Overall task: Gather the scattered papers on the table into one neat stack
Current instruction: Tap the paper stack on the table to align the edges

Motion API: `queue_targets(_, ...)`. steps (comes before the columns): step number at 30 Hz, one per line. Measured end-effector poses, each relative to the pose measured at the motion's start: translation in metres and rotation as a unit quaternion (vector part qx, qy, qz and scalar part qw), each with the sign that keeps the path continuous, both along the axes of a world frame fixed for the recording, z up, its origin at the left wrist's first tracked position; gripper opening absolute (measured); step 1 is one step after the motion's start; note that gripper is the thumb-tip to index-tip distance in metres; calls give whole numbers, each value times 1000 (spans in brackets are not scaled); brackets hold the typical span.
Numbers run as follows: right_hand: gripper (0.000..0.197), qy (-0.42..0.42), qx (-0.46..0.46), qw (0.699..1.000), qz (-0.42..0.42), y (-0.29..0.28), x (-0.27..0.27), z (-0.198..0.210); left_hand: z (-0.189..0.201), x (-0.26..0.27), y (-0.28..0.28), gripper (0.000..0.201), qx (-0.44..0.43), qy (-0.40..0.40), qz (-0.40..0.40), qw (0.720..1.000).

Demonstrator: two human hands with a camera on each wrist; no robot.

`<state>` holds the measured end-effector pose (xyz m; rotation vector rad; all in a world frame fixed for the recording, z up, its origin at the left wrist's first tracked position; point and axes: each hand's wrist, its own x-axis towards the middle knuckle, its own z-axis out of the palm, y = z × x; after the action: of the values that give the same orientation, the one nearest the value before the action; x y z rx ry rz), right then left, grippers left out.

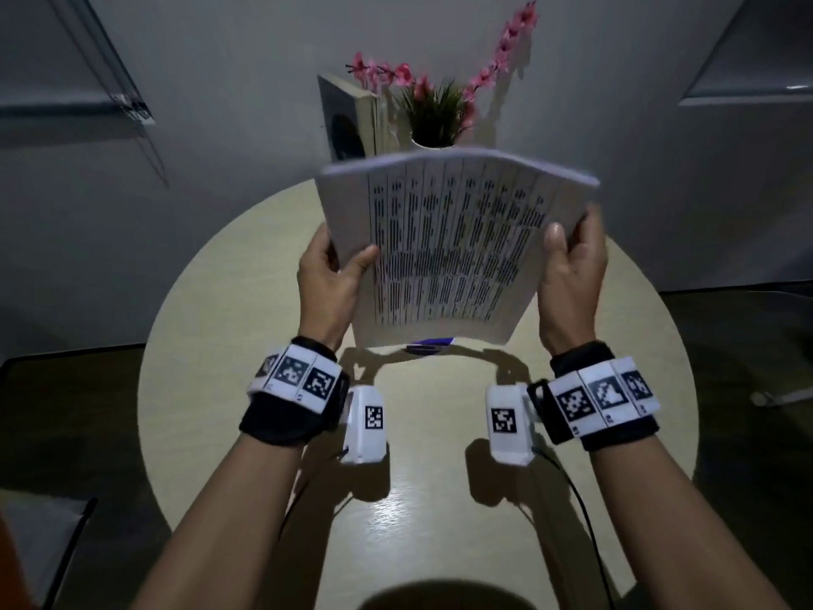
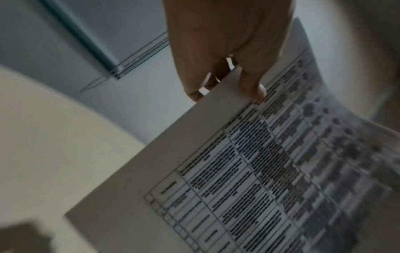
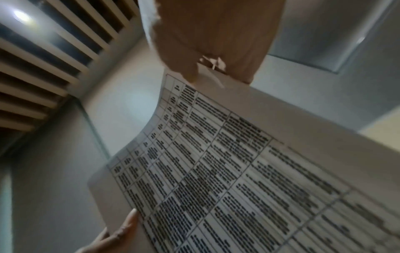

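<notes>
A stack of white papers (image 1: 448,248) printed with a table of dark text stands almost upright above the round table (image 1: 246,328), its lower edge just off the tabletop. My left hand (image 1: 334,275) grips the stack's left edge, thumb on the front. My right hand (image 1: 569,261) grips the right edge the same way. The left wrist view shows the papers (image 2: 259,171) pinched by my left hand (image 2: 227,82). In the right wrist view my right hand (image 3: 216,71) holds the papers (image 3: 227,171). The stack bows slightly at its top.
A small blue-and-white object (image 1: 429,345) lies on the table under the papers' lower edge. At the table's far side stand an upright book (image 1: 352,121) and a potted plant with pink flowers (image 1: 435,107). A black cable (image 1: 585,521) runs from my right wrist.
</notes>
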<state>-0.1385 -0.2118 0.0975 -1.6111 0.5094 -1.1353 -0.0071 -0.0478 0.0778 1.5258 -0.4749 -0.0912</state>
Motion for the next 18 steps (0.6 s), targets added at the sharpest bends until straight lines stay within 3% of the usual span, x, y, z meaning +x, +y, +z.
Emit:
queue_targets(4,24,129,102,986,33,3,-10,-50,-38,-11,2,46,101,107,-26,989)
queue_targets(7,11,150,61,987,-2,6,-2,-55,-37,-19,-12,30,154,34,18,987)
queue_targets(11,14,86,12,996,-34,7,9,-32,-17,-26,-30,10,81,-37,100,991)
queue_targets(14,15,43,47,998,-24,3,5,-30,-10,-22,-26,15,-4,14,77,997)
queue_targets(18,30,102,92,990,13,5,2,-52,-26,-26,-22,24,27,87,29,995)
